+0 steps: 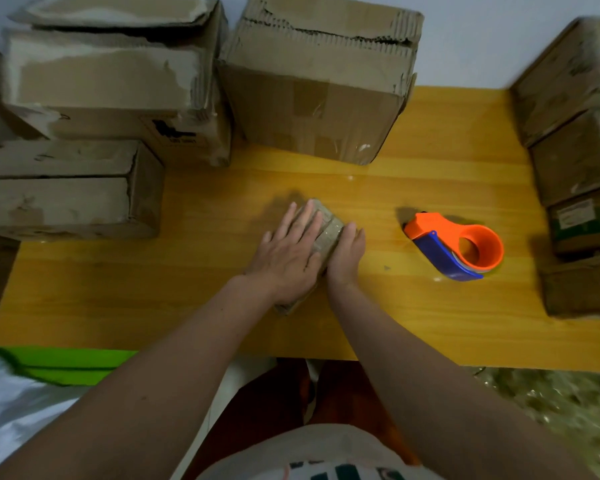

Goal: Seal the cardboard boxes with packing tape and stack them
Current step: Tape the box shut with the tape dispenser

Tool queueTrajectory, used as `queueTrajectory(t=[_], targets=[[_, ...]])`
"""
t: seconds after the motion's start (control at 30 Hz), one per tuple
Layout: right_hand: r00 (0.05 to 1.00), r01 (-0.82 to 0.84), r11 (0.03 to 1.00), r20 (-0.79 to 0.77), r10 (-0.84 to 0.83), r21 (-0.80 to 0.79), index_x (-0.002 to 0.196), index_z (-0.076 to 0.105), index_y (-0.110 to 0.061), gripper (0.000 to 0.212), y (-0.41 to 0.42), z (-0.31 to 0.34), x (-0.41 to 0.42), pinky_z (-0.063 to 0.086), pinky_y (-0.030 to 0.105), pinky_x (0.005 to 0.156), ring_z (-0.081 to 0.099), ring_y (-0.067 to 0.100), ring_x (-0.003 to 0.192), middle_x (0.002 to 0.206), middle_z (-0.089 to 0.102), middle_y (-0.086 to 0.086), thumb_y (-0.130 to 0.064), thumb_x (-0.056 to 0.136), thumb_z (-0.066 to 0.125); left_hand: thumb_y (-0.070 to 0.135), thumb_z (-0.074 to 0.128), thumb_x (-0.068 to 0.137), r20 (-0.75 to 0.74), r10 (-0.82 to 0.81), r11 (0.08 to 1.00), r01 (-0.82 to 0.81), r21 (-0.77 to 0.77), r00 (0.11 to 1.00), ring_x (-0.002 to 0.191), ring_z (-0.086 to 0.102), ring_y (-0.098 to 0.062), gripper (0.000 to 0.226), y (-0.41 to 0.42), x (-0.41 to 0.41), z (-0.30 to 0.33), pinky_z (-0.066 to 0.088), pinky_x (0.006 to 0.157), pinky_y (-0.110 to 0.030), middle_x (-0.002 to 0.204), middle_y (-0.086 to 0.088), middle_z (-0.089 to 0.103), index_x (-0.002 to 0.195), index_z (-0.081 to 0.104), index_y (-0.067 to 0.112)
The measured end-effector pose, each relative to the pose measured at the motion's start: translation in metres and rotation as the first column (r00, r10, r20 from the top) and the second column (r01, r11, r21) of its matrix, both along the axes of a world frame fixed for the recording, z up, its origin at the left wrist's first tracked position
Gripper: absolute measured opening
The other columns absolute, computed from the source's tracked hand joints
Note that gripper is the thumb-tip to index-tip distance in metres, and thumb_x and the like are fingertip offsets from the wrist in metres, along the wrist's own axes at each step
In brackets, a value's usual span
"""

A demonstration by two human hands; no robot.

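Note:
A small cardboard box [328,233] lies in the middle of the yellow wooden table [194,271], with clear tape shining across its top. My left hand [288,258] lies flat on the box's top with straight fingers. My right hand [347,258] presses against the box's right side, fingers straight and pointing away from me. An orange and blue tape dispenser [461,247] rests on the table to the right of the box, apart from both hands.
Worn cardboard boxes are stacked at the back left [111,81], with a low one [66,192] in front. A large taped box [319,84] stands at the back centre. A stack of boxes [579,168] lines the right edge. Something green [63,362] lies below the table's near edge.

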State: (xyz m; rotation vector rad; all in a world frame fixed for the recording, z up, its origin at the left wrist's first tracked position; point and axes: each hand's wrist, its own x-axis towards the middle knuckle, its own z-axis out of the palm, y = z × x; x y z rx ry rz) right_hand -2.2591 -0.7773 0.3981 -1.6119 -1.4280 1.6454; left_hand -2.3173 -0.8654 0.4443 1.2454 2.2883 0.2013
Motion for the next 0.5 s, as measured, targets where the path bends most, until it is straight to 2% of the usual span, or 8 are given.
queueTrajectory(t=[0.1, 0.2, 0.27, 0.3, 0.37, 0.43, 0.5], targets=[[0.996, -0.076, 0.997, -0.041, 0.074, -0.035, 0.147, 0.023, -0.001, 0.052, -0.006, -0.003, 0.005, 0.023, 0.034, 0.115, 0.027, 0.024, 0.140, 0.151, 0.030, 0.013, -0.030, 0.105, 0.027, 0.033, 0.027, 0.101, 0.018, 0.010, 1.000, -0.010, -0.016, 1.000, 0.146, -0.021, -0.013, 0.064, 0.002, -0.001, 0.000, 0.009, 0.116, -0.048, 0.159, 0.012, -0.024, 0.155, -0.008, 0.026], [0.960, -0.281, 0.953, -0.048, 0.277, -0.114, 0.144, 0.033, -0.004, 0.050, 0.008, 0.006, 0.017, 0.030, 0.021, 0.103, 0.037, 0.016, 0.130, 0.140, 0.039, 0.003, -0.035, 0.104, 0.027, 0.032, 0.032, 0.100, 0.078, 0.020, 0.999, -0.018, -0.027, 0.997, 0.147, -0.018, -0.013, 0.065, 0.003, -0.006, 0.003, 0.008, 0.117, -0.050, 0.159, 0.017, -0.022, 0.155, -0.003, 0.030], [0.909, -0.417, 0.884, -0.096, 0.406, -0.212, 0.133, 0.049, -0.012, 0.044, 0.021, 0.015, 0.031, 0.038, 0.030, 0.101, 0.049, 0.020, 0.123, 0.136, 0.050, 0.005, -0.039, 0.102, 0.035, 0.036, 0.036, 0.102, 0.186, 0.052, 0.998, -0.057, 0.023, 0.981, 0.149, -0.010, -0.014, 0.060, 0.000, -0.010, 0.009, 0.010, 0.118, -0.049, 0.159, 0.021, -0.014, 0.155, 0.007, 0.034], [0.901, -0.434, 0.871, -0.094, 0.424, -0.231, 0.128, 0.053, -0.013, 0.038, 0.027, 0.020, 0.036, 0.040, 0.034, 0.101, 0.052, 0.023, 0.121, 0.131, 0.055, 0.006, -0.036, 0.100, 0.041, 0.037, 0.038, 0.102, 0.226, 0.078, 0.993, -0.097, 0.072, 0.971, 0.149, -0.005, -0.015, 0.057, -0.003, -0.011, 0.013, 0.012, 0.119, -0.048, 0.160, 0.022, -0.008, 0.154, 0.013, 0.034], [0.916, -0.397, 0.896, -0.019, 0.401, -0.199, 0.138, 0.043, -0.010, 0.046, 0.038, 0.033, 0.040, 0.036, 0.035, 0.104, 0.044, 0.026, 0.130, 0.139, 0.048, 0.008, -0.029, 0.097, 0.051, 0.036, 0.042, 0.102, 0.191, 0.170, 0.968, -0.200, 0.153, 0.967, 0.149, 0.000, -0.013, 0.058, -0.013, -0.008, 0.018, 0.011, 0.121, -0.043, 0.160, 0.019, 0.001, 0.154, 0.016, 0.032], [0.899, -0.428, 0.901, 0.072, 0.433, -0.069, 0.143, 0.037, -0.008, 0.051, 0.040, 0.047, 0.040, 0.032, 0.029, 0.102, 0.040, 0.023, 0.133, 0.145, 0.042, 0.008, -0.024, 0.097, 0.050, 0.030, 0.048, 0.099, 0.157, 0.378, 0.884, -0.406, 0.233, 0.913, 0.149, 0.000, -0.012, 0.068, -0.025, 0.007, 0.020, 0.009, 0.121, -0.037, 0.161, 0.011, 0.003, 0.155, 0.009, 0.026], [0.868, -0.491, 0.870, 0.113, 0.484, 0.039, 0.137, 0.046, -0.006, 0.040, 0.040, 0.053, 0.035, 0.034, 0.023, 0.095, 0.045, 0.022, 0.127, 0.138, 0.050, 0.009, -0.018, 0.099, 0.047, 0.025, 0.053, 0.098, 0.269, 0.606, 0.693, -0.663, 0.284, 0.749, 0.149, 0.004, -0.016, 0.076, -0.039, 0.030, 0.021, 0.011, 0.119, -0.034, 0.163, 0.002, 0.004, 0.155, 0.005, 0.019]])
